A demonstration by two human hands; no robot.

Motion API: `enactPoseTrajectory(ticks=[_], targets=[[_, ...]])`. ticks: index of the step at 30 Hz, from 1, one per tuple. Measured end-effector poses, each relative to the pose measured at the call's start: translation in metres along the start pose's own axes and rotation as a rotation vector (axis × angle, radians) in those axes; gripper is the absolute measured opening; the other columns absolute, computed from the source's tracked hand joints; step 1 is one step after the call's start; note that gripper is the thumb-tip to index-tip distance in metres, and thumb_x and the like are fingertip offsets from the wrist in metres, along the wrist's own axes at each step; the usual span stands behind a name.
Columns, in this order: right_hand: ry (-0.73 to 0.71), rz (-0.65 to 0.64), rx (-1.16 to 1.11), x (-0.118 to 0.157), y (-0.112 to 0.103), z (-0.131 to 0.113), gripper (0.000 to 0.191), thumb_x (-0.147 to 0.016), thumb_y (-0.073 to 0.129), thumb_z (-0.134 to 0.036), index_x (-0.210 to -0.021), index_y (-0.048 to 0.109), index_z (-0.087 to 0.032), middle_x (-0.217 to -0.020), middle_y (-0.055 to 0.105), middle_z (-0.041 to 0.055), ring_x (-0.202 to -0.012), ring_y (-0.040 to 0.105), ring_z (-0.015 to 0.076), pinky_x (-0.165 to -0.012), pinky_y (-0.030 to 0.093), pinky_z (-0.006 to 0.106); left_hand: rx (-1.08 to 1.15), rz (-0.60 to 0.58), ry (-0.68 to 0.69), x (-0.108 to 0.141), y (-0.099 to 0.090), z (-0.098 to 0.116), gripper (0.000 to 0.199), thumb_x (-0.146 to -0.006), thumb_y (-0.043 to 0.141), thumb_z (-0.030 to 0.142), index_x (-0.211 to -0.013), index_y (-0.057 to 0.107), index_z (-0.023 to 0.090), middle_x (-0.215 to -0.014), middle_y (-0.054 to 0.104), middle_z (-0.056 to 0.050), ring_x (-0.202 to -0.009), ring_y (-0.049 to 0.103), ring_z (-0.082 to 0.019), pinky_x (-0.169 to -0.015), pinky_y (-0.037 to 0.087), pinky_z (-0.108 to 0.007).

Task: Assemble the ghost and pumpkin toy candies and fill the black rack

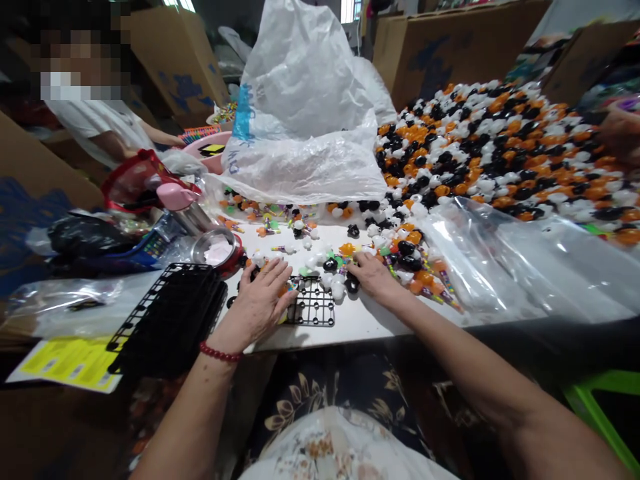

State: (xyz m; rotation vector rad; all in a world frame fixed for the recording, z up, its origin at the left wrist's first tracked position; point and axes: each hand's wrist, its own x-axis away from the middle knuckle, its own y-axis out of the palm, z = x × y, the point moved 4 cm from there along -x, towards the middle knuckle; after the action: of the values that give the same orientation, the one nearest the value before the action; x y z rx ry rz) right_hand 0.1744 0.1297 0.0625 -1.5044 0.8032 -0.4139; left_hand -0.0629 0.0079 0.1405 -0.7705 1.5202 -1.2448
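My left hand (264,299) lies flat with its fingers out over the left part of a black plastic grid (316,301) and some small pieces. White, black and green plastic pieces (320,263) crowd the grid's far edge. To the right of it, my right hand (371,276) has its fingers bent down and drawn together among the pieces. A black piece (352,284) sits just under its thumb side. What lies between those fingertips is hidden. Beside that hand is a small heap of orange, black and white pieces with colourful striped sticks (440,283).
A stack of black grids (173,320) stands at the left edge. Behind are a steel tin (216,248), a pink-topped flask (185,203) and a white sack (310,100). A large heap of pieces (500,147) fills the right, behind clear bags (525,260). Another person (105,127) works at back left.
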Motion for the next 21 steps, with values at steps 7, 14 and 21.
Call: enactPoseTrajectory(ticks=[7, 14, 21], targets=[[0.157, 0.172, -0.634, -0.019, -0.014, -0.020, 0.023, -0.090, 0.044, -0.019, -0.109, 0.056, -0.017, -0.092, 0.063, 0.0076, -0.083, 0.057, 0.0209, -0.076, 0.045, 0.033, 0.066, 0.037, 0.005, 0.001, -0.011, 0.001, 0.034, -0.097, 0.047, 0.035, -0.126, 0.057, 0.020, -0.140, 0.056, -0.012, -0.135, 0.047, -0.026, -0.114, 0.023, -0.052], [0.407, 0.262, -1.118, -0.017, -0.014, -0.033, 0.028, -0.084, 0.056, -0.044, -0.091, 0.059, -0.017, -0.078, 0.065, 0.0019, -0.066, 0.053, 0.0148, -0.061, 0.040, 0.026, 0.062, 0.076, 0.017, -0.008, -0.034, 0.000, 0.029, -0.095, 0.050, 0.031, -0.120, 0.060, 0.021, -0.129, 0.064, -0.009, -0.129, 0.052, -0.024, -0.113, 0.030, -0.051], [0.509, 0.238, -0.868, 0.016, -0.015, -0.011, 0.033, -0.084, 0.057, -0.048, -0.072, 0.062, -0.018, -0.059, 0.052, -0.0020, -0.058, 0.045, 0.0133, -0.055, 0.033, 0.026, 0.034, 0.095, 0.004, 0.009, -0.025, -0.003, 0.031, -0.095, 0.051, 0.030, -0.123, 0.058, 0.020, -0.131, 0.063, -0.010, -0.131, 0.050, -0.025, -0.112, 0.032, -0.049]])
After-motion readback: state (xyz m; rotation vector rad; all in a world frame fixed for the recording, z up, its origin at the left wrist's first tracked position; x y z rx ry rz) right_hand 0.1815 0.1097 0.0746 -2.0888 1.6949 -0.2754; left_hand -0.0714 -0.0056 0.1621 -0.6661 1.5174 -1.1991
